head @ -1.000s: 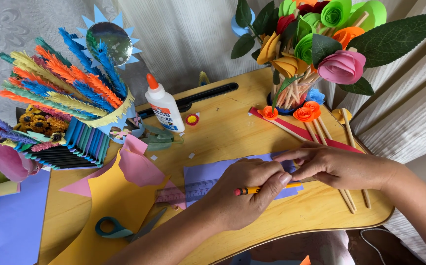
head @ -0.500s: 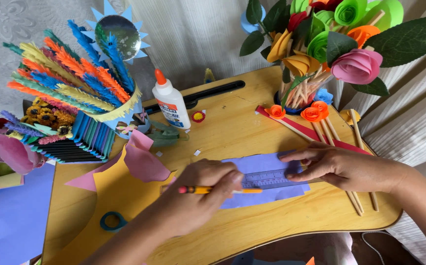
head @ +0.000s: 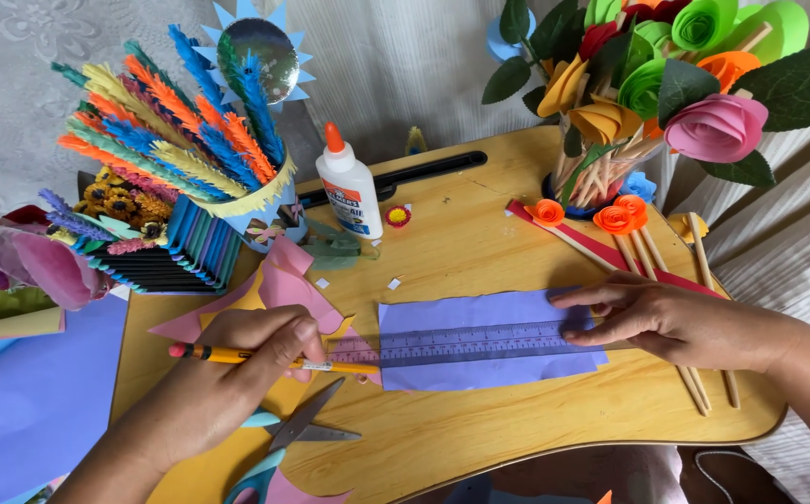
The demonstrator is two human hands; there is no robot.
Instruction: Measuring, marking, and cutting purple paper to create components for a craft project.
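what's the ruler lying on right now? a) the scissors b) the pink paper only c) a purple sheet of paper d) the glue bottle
c: the clear ruler lies lengthwise across the purple sheet of paper, pressed down at one end by the right hand, while the left hand holds a yellow pencil at its other end.

One pencil (head: 237, 356), one ruler (head: 466, 343), one glue bottle (head: 349, 187), one pair of scissors (head: 293, 439), two hands
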